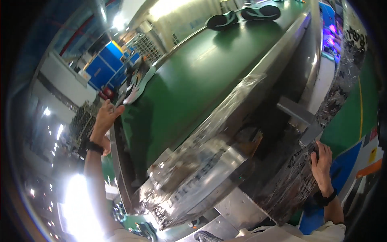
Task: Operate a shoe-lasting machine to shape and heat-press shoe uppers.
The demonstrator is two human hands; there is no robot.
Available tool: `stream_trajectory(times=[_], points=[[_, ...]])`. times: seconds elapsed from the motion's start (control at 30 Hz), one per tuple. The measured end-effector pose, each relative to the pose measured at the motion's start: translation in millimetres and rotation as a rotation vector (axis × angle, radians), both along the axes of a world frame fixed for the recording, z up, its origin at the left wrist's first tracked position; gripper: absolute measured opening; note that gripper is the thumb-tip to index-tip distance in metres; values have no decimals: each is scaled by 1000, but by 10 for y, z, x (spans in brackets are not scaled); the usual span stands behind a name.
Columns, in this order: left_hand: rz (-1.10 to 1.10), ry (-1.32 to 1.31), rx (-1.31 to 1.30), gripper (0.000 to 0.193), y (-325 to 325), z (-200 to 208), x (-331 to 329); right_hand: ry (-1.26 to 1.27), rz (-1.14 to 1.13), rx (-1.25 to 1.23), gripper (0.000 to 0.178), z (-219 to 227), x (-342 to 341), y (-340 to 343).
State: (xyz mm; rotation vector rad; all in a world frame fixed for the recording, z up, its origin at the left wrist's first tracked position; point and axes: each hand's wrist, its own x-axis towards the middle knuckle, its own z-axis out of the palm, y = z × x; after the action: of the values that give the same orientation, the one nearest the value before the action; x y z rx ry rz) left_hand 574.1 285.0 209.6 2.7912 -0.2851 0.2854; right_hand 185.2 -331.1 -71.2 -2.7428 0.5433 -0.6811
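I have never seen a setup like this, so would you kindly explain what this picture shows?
There is no robot here: these are a person's own bare hands, seen from a fisheye camera worn on the head, which bends straight edges. The green belt carries a pale-trimmed shoe at its left edge and two dark-soled shoes farther away. The left hand is open near the closest shoe; contact is hard to tell. The right hand is open beside clear plastic wrapping. Neither visibly holds anything.
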Motion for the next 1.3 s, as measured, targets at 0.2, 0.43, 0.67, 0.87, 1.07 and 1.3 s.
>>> stream_trajectory(times=[0.2, 0.43, 0.67, 0.87, 1.07, 1.3], points=[[106, -93, 192, 121, -710, -306, 1027, -59, -15, 106, 42, 153, 25, 48], [171, -279, 93, 81, -1050, -321, 873, -46, -19, 133, 47, 214, -47, 35], [-140, -366, 100, 72, -2045, 241, -1144, -106, 67, 119, 43, 139, -39, 6], [-414, -10, 48, 70, -3245, 101, -3411, -388, 131, 608, 30, -249, -97, -312], [-730, -110, -88, 74, -3701, -1657, -3835, -451, 354, 1035, 35, 739, -372, -617], [-731, -181, -154, 70, -3763, -2522, -3815, -93, 1036, 785, 36, 1768, -410, 556]])
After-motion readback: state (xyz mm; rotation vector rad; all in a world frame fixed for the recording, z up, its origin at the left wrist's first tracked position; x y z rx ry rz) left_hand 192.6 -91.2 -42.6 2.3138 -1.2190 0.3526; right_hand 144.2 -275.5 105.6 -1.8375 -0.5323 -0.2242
